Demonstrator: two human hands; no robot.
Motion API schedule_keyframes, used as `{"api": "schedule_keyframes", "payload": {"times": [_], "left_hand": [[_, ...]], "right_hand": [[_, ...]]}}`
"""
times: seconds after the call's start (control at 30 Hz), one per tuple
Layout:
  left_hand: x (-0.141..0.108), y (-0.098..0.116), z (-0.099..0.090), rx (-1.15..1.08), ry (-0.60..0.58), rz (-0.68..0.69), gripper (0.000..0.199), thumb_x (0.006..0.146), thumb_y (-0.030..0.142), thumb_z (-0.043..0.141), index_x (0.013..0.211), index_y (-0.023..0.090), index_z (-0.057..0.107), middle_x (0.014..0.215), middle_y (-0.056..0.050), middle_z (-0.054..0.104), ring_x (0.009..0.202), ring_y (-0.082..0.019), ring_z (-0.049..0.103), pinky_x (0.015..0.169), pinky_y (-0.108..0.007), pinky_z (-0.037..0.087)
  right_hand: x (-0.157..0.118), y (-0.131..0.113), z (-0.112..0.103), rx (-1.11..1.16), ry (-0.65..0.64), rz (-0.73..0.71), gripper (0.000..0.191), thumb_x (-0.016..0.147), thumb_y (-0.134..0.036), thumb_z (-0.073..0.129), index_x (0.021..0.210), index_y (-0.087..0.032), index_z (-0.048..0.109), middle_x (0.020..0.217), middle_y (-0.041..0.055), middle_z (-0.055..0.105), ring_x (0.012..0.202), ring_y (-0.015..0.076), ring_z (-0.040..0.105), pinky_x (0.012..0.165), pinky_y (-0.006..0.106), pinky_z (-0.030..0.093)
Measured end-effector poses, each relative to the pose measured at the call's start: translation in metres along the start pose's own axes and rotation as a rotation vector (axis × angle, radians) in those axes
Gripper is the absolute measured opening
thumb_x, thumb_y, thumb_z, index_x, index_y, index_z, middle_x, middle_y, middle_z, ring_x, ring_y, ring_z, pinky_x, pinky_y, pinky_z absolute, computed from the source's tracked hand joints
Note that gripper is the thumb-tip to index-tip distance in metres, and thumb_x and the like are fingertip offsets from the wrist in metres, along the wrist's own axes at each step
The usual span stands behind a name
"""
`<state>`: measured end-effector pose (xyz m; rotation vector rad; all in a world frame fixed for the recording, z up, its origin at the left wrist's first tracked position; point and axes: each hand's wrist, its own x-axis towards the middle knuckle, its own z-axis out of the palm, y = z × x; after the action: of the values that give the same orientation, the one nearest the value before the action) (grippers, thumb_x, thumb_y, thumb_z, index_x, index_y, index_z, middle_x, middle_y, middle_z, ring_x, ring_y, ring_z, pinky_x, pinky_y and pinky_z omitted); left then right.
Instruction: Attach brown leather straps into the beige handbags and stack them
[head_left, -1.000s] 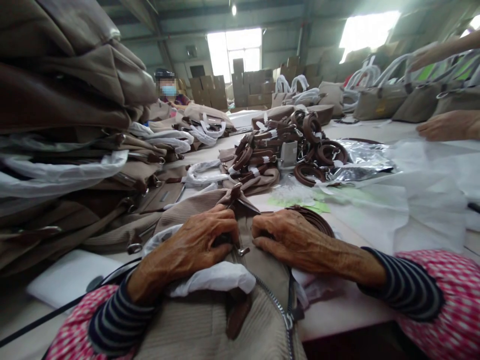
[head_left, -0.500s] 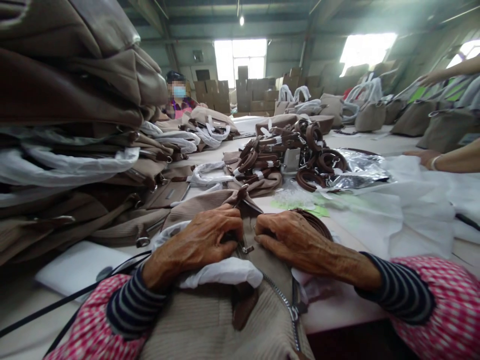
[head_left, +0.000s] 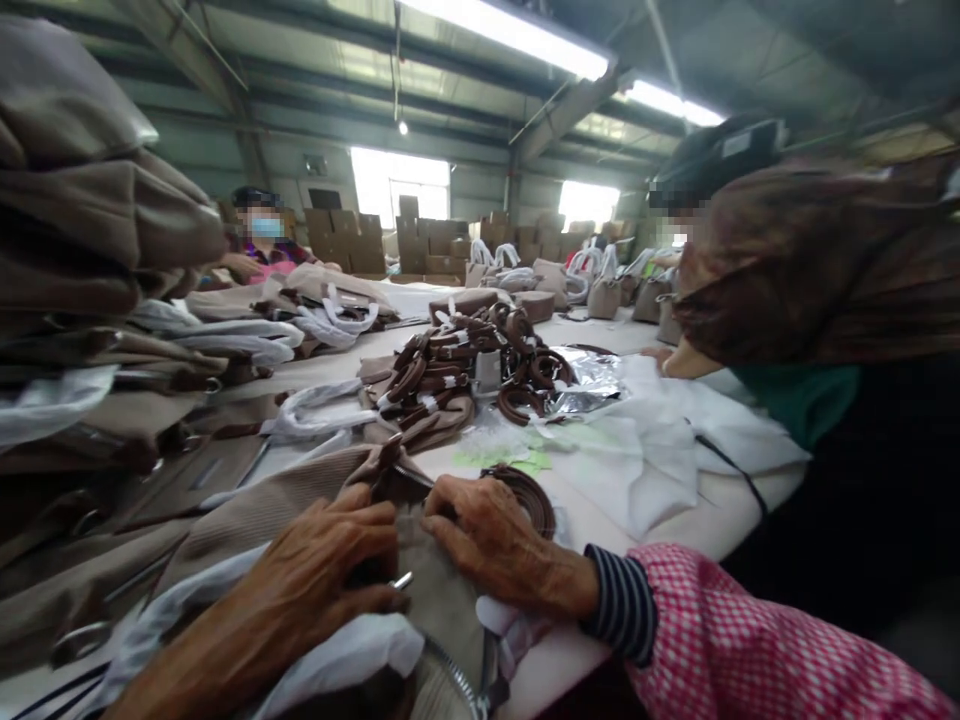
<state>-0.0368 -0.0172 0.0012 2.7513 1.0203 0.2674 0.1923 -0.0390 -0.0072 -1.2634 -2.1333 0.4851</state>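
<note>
A taupe corduroy handbag lies unzipped in front of me, its metal zipper running down the near side. My left hand is closed on the bag at the opening, fingers curled, with a metal zipper pull by its thumb. My right hand has its fingers closed on the opposite edge of the opening; the fingertips are partly hidden. One white-wrapped handle passes below my left wrist. Just behind my right hand is a coiled brown strap.
Stacked bags rise on the left. Brown straps are heaped mid-table, beside silver plastic and white sheets. A co-worker leans over the table at right; another person is at the far left.
My view has turned right and tilted up, bringing the co-worker at right into sight. Both hands remain on the bag's opening, my left reaching in with its forearm more exposed.
</note>
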Motion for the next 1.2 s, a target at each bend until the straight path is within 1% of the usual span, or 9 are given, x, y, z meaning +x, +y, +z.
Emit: {"api": "schedule_keyframes", "payload": {"times": [0.07,0.17,0.33,0.47,0.67,0.77,0.87,1.07,1.2], "left_hand": [[0.004,-0.001,0.002,0.012,-0.029,-0.023,0.023,0.092,0.046,0.071,0.082,0.026,0.074,0.094,-0.001,0.07,0.097,-0.025,0.056,0.075,-0.033,0.035],[0.002,0.005,-0.004,-0.007,-0.058,-0.057,0.025,0.095,0.048,0.069,0.084,0.027,0.075,0.097,0.0,0.07,0.099,-0.025,0.056,0.078,-0.034,0.033],[-0.004,0.012,-0.01,-0.069,-0.04,-0.039,0.028,0.1,0.046,0.064,0.086,0.021,0.068,0.098,-0.001,0.066,0.101,-0.023,0.054,0.084,-0.037,0.033],[-0.008,0.015,-0.012,-0.118,-0.011,-0.073,0.017,0.102,0.033,0.061,0.092,0.019,0.064,0.101,-0.002,0.063,0.105,-0.023,0.054,0.087,-0.037,0.036],[-0.012,0.013,-0.019,-0.253,-0.003,-0.105,0.01,0.099,0.028,0.063,0.095,0.019,0.064,0.098,-0.001,0.06,0.096,-0.02,0.055,0.084,-0.033,0.039],[-0.012,0.012,-0.023,-0.281,-0.021,-0.139,0.01,0.098,0.029,0.064,0.095,0.02,0.064,0.099,-0.001,0.06,0.093,-0.019,0.055,0.081,-0.032,0.04],[-0.011,0.015,-0.028,-0.254,-0.067,-0.115,0.014,0.101,0.029,0.059,0.092,0.02,0.063,0.094,0.0,0.061,0.091,-0.02,0.054,0.081,-0.032,0.039],[-0.007,0.022,-0.032,-0.25,-0.086,-0.096,0.015,0.101,0.024,0.059,0.087,0.02,0.063,0.088,0.002,0.063,0.092,-0.02,0.055,0.086,-0.033,0.037],[-0.009,0.022,-0.03,-0.28,-0.055,-0.083,0.013,0.1,0.022,0.062,0.088,0.021,0.066,0.09,0.003,0.064,0.095,-0.019,0.057,0.092,-0.033,0.036]], "right_hand": [[0.001,0.0,0.0,0.028,0.018,-0.013,0.006,0.094,-0.022,0.066,0.089,-0.02,0.065,0.082,0.0,0.07,0.074,0.0153,0.062,0.069,0.026,0.04],[0.0,0.003,0.002,0.077,0.053,-0.024,0.007,0.094,-0.022,0.066,0.087,-0.02,0.065,0.08,-0.0003,0.069,0.072,0.0147,0.061,0.068,0.026,0.04],[0.001,0.007,0.007,0.117,0.073,-0.055,0.01,0.094,-0.021,0.064,0.085,-0.02,0.065,0.08,0.0005,0.07,0.072,0.015,0.062,0.07,0.027,0.041],[0.003,0.007,0.005,0.121,0.085,-0.082,0.012,0.092,-0.02,0.065,0.081,-0.019,0.065,0.074,-0.0009,0.069,0.066,0.0131,0.059,0.067,0.026,0.04],[-0.004,0.004,-0.002,0.159,-0.019,-0.198,0.011,0.09,-0.02,0.066,0.08,-0.018,0.067,0.069,-0.0034,0.066,0.061,0.0098,0.054,0.062,0.023,0.038],[-0.009,0.003,-0.005,0.153,-0.063,-0.18,0.01,0.09,-0.019,0.065,0.08,-0.018,0.067,0.067,-0.0042,0.063,0.059,0.009,0.051,0.06,0.022,0.036],[-0.012,0.003,-0.005,0.112,-0.108,-0.149,0.011,0.09,-0.017,0.064,0.078,-0.018,0.065,0.067,-0.0044,0.061,0.059,0.0092,0.05,0.06,0.023,0.033],[-0.014,0.005,0.001,-0.04,-0.155,-0.251,0.014,0.096,-0.017,0.059,0.082,-0.018,0.059,0.076,-0.0012,0.061,0.065,0.0115,0.05,0.064,0.027,0.031],[-0.015,-0.002,-0.006,-0.147,-0.236,-0.332,0.007,0.098,-0.016,0.059,0.094,-0.018,0.064,0.093,0.0033,0.065,0.076,0.0151,0.054,0.066,0.029,0.033]]}}
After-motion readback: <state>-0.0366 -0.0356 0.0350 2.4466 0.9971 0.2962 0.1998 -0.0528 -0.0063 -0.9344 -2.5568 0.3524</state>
